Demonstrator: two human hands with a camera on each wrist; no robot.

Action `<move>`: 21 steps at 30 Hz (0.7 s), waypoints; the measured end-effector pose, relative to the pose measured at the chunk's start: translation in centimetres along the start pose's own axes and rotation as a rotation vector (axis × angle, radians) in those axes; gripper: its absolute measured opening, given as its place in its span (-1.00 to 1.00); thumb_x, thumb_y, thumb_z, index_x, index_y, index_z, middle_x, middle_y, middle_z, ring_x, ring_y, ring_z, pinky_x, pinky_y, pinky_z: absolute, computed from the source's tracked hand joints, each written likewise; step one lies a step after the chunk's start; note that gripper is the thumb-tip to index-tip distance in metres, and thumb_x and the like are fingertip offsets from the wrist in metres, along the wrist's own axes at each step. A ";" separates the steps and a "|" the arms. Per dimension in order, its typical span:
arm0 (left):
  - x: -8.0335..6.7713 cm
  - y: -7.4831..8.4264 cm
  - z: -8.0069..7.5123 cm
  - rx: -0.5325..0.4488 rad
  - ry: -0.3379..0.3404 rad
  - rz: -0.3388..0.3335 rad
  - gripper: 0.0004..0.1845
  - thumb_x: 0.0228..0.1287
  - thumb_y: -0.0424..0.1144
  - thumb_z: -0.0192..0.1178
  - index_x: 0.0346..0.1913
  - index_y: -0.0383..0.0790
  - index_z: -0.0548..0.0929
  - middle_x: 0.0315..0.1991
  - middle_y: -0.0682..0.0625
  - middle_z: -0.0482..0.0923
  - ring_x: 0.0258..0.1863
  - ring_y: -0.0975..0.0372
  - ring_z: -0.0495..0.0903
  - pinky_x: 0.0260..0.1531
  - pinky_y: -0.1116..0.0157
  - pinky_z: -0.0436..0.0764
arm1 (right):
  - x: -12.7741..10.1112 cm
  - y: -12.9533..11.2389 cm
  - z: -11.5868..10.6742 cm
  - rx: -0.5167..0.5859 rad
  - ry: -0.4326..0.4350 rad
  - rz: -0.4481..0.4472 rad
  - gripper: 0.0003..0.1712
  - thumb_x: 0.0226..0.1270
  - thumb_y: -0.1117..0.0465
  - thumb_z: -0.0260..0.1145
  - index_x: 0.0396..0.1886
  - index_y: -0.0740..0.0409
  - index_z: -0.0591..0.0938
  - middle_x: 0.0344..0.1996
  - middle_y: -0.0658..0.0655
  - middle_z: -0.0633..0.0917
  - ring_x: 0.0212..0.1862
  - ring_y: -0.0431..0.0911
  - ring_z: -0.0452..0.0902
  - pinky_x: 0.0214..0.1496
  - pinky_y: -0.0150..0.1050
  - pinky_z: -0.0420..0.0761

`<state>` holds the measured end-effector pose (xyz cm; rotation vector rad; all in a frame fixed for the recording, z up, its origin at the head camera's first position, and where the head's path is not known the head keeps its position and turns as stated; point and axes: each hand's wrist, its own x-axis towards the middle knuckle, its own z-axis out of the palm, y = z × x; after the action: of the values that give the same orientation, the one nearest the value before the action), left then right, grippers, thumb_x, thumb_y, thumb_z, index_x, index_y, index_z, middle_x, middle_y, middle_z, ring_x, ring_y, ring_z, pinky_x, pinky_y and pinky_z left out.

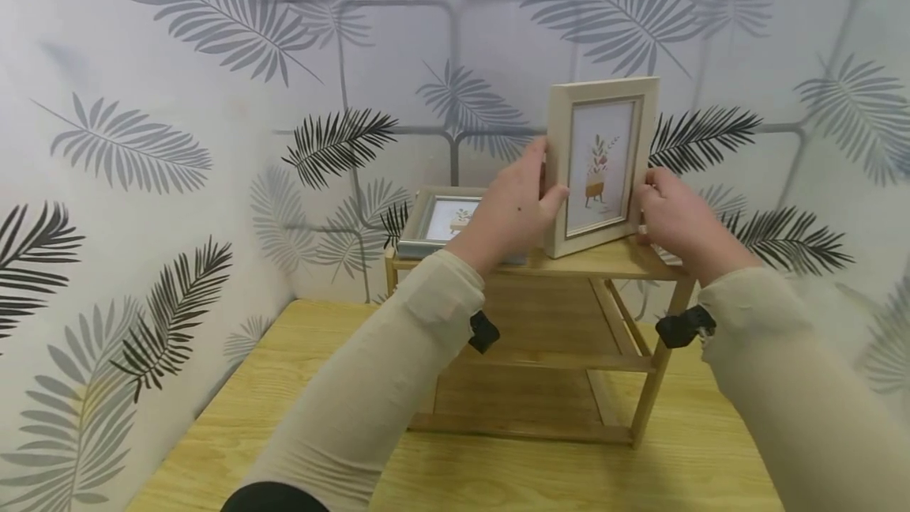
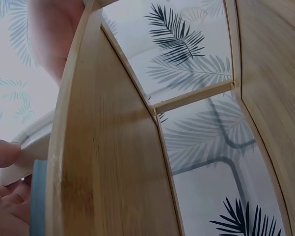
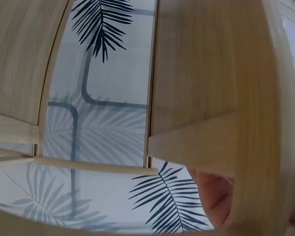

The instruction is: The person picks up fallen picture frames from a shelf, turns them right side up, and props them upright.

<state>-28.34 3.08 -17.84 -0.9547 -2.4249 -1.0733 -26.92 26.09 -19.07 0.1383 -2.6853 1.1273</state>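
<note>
Head view: left hand (image 1: 513, 205) and right hand (image 1: 678, 216), fingers curled, grip opposite sides of cream picture frame (image 1: 600, 168), upright at top of three-tier wooden rack (image 1: 593, 261); silvery picture frame (image 1: 442, 220) face-up, left.

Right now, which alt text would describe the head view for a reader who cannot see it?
The left hand and right hand hold a cream picture frame upright at the top of a wooden rack. A second frame lies flat toward the left; leafy wallpaper is behind.
</note>
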 end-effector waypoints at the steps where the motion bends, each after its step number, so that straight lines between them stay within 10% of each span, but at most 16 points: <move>1: 0.1 0.0 0.0 -0.014 -0.006 -0.013 -0.27 0.56 -0.13 0.08 0.59 -0.23 0.01 0.25 -0.15 0.47 0.15 0.18 0.54 0.08 0.34 0.57 | -0.2 0.1 -0.2 -0.004 -0.005 0.000 -0.29 0.66 -0.04 -0.42 0.57 0.34 -0.01 0.39 0.50 0.22 0.25 0.33 0.31 0.14 0.18 0.54; 21: 2.2 -1.1 -0.4 0.069 -0.060 -0.112 -0.31 0.63 -0.11 -0.02 0.63 -0.21 -0.02 0.26 -0.07 0.52 0.14 0.23 0.52 0.11 0.31 0.52 | -2.2 1.8 -0.5 0.018 0.130 -0.025 -0.16 0.60 -0.28 -0.35 0.56 0.24 0.12 0.20 0.39 0.43 0.11 0.23 0.43 -0.04 0.09 0.52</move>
<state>-30.66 3.24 -16.97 -0.8491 -2.5731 -1.0040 -25.02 27.64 -20.51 0.0975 -2.5539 1.1132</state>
